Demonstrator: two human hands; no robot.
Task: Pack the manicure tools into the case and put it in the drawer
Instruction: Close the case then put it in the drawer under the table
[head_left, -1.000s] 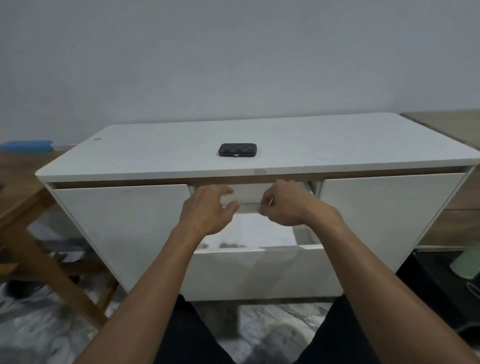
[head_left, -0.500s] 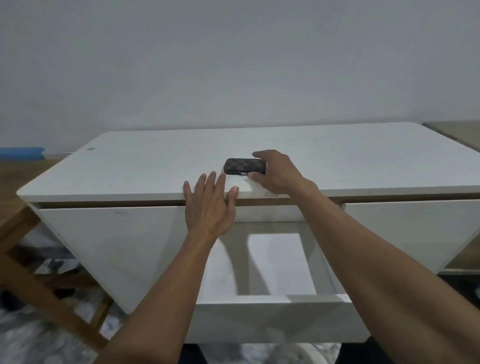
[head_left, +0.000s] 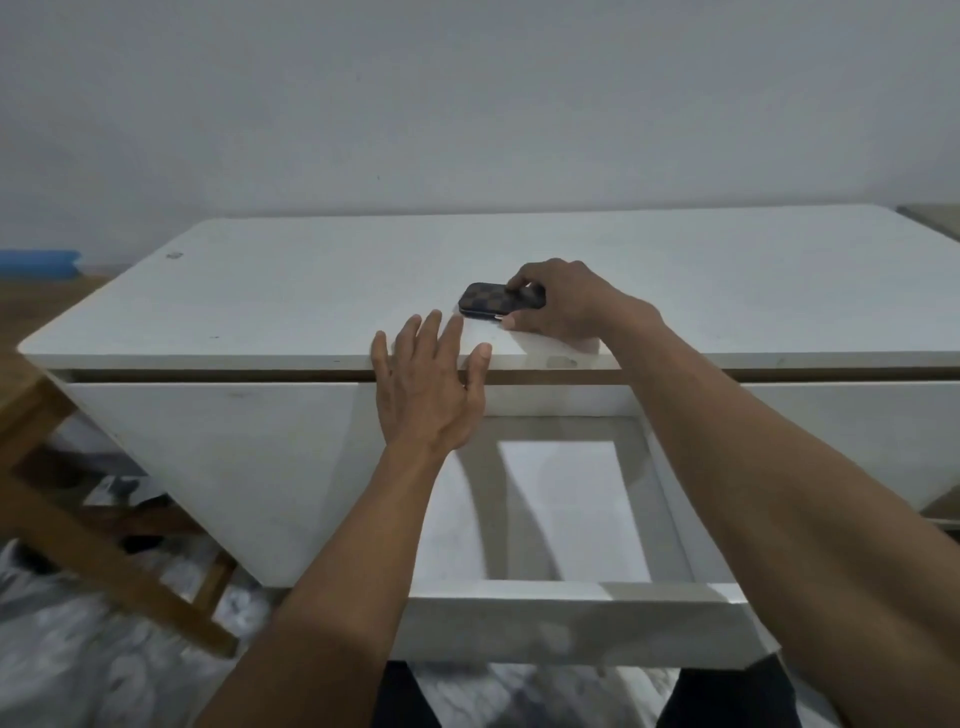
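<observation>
Gripping the case (head_left: 501, 301) by its right end: right hand (head_left: 563, 306), index finger curled over the top face, thumb against the near edge, the other fingers folded under the palm. Small, flat, rounded at the corners, the case; dark checked covering in brown and black, a thin pale metal line along its near seam. Closed. Near end seems raised slightly off the cabinet top (head_left: 260, 291), though cannot tell for sure whether the far end touches the surface. Sits toward the front of the top, just behind the front lip, above the open drawer (head_left: 566, 597).

Smooth matte white, that top, with a few small marks and a dull scuff near the front edge. Beneath the lip, a narrow brown strip of bare board. Flat white fronts to either side of the opening, no handles showing.

Pulled well out toward the camera, the drawer: white box, plain flat floor, thin side walls, thick front panel. Shadows of both forearms across the floor.

Hovering or resting at the front lip, just left of the case: left hand (head_left: 428, 389), palm down, fingers straight and spread, thumb out to the right, holding nothing. Fingertips reaching over the edge, apart from the case.

Further left, a slanted wooden frame (head_left: 88, 540) over grey marbled floor (head_left: 78, 670).
</observation>
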